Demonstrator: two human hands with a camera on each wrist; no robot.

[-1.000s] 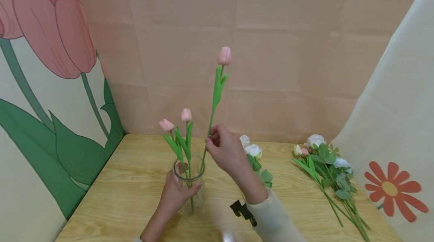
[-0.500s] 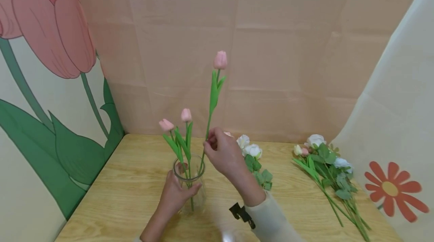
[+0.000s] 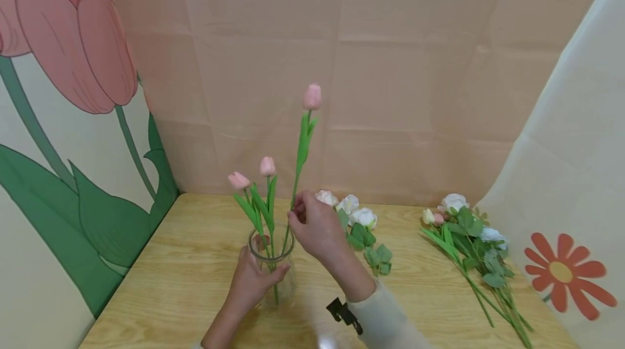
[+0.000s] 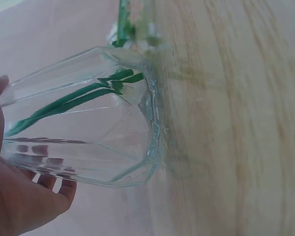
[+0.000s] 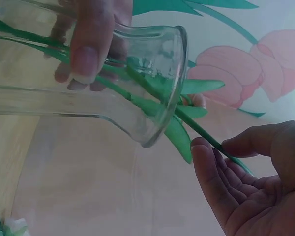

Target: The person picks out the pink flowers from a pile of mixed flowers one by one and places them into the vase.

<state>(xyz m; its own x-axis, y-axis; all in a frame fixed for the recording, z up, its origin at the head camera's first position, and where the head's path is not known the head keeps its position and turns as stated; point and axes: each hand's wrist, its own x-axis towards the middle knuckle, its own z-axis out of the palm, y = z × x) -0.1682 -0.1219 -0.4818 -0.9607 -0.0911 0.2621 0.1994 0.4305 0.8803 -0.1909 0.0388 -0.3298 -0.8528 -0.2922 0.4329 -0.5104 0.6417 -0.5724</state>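
A clear glass vase (image 3: 285, 278) stands on the table, and my left hand (image 3: 250, 275) grips it around the neck. Two pink tulips (image 3: 267, 166) lean in it, their green stems (image 4: 73, 98) visible through the glass in the left wrist view. Between thumb and fingertips, my right hand (image 3: 319, 228) pinches the stem of a third, taller pink tulip (image 3: 312, 97) just above the rim. That tulip's lower stem (image 5: 199, 129) passes through the vase mouth in the right wrist view. Where its lower end sits inside the glass is hard to tell.
White and pale flowers (image 3: 363, 219) with green leaves lie behind my right hand. Further right lies a bunch of mixed flowers (image 3: 469, 229), stems toward the front. A pinkish backdrop (image 3: 263, 67) rises behind the wooden table (image 3: 185, 262).
My right hand has moved down and slightly left, lowering the third tulip further into the vase. More pale flowers show behind it. My left hand stays on the vase.
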